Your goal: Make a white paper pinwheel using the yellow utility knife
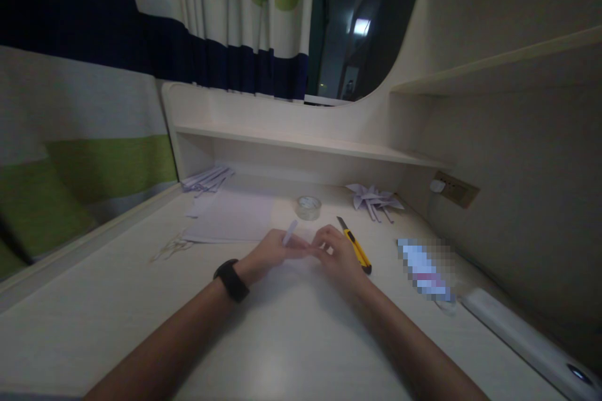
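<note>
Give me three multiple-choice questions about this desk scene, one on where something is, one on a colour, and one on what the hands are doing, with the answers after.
1. Where is the roll of tape?
A. On the desk beyond the hands
B. On the upper shelf
C. Under the right forearm

2. What colour is the handle of the utility knife?
A. Red
B. Yellow
C. Green

3. What is the state of the left hand and right hand?
A. Both flat and apart
B. One lifted off the desk
C. Brought together on a small strip of paper

Answers:
1. A, the roll sits on the desk just past the fingers.
2. B, the handle beside the right hand is yellow.
3. C, the fingertips meet and the pale strip sticks up from them.
</note>
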The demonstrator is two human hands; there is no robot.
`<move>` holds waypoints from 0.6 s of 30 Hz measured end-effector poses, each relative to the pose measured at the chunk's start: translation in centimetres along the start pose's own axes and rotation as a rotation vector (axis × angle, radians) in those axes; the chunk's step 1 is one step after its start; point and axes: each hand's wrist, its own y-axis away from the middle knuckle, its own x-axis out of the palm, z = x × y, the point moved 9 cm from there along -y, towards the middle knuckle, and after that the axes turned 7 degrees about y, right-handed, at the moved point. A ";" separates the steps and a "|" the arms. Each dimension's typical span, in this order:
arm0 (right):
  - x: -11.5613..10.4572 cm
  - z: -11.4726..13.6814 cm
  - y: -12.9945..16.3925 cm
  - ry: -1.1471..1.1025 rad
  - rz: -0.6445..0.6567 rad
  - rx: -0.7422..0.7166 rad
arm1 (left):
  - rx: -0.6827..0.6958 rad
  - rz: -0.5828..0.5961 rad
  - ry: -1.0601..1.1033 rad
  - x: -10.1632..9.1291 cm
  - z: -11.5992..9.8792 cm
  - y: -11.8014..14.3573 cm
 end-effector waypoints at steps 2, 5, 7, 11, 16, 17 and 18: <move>-0.5 0.4 -0.1 -0.066 -0.001 -0.016 | -0.007 0.008 0.025 -0.2 -0.2 0.1; -1.1 0.1 -0.4 -0.184 -0.020 0.007 | -0.029 -0.037 0.010 -1.1 0.1 -0.1; -1.6 -0.9 -0.5 -0.292 -0.077 0.083 | -0.034 -0.066 -0.036 -1.7 0.6 -0.5; -2.0 -3.8 0.1 -0.565 -0.278 0.349 | 0.053 -0.120 -0.323 -1.7 0.9 -1.1; -0.1 -3.5 0.8 -0.794 -0.265 0.522 | 0.150 -0.180 -0.709 0.0 -0.6 -0.2; 0.1 -3.1 0.7 -0.770 -0.257 0.514 | 0.154 -0.194 -0.770 0.3 -0.9 0.1; 0.2 -2.5 0.7 -0.729 -0.253 0.496 | 0.154 -0.207 -0.821 0.5 -1.2 0.4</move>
